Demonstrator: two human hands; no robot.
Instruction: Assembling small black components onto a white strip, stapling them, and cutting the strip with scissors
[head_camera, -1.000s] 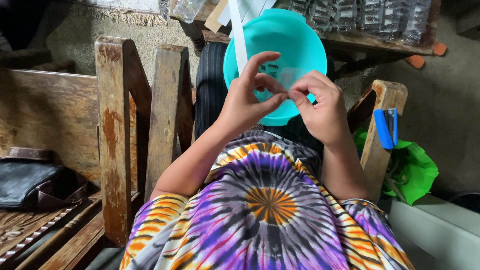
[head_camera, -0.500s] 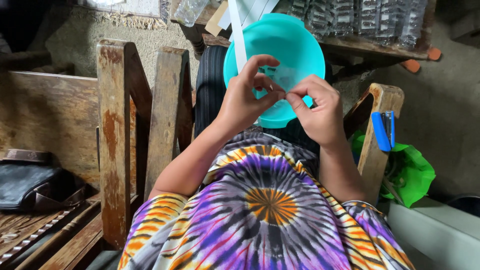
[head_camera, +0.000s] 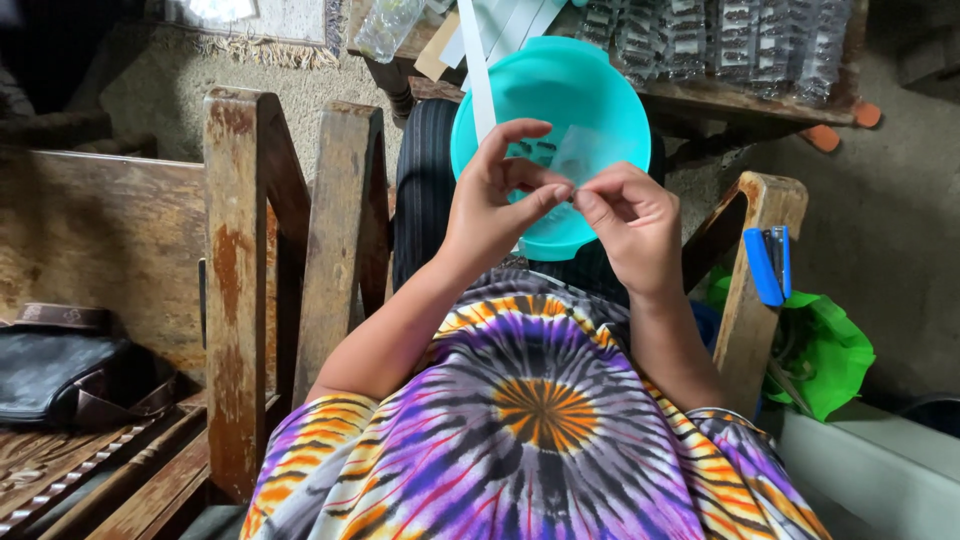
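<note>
Together, left hand (head_camera: 490, 205) and right hand (head_camera: 630, 215) pinch a thin clear packet (head_camera: 578, 155) over a round turquoise bowl (head_camera: 600, 90).

the person wears a loose tie-dye shirt (head_camera: 545, 440) with a spiral pattern: an orange and black sunburst sits at the middle, ringed by bands of purple, white and dark streaks, with orange and yellow patches toward the shoulders. the sleeves are short and end above the elbows, leaving both forearms bare. the left hand (head_camera: 495, 205) and the right hand (head_camera: 630, 225) are bare too, with no rings, watch or gloves showing. dark ribbed cloth (head_camera: 425, 190) covers the lap.
</note>
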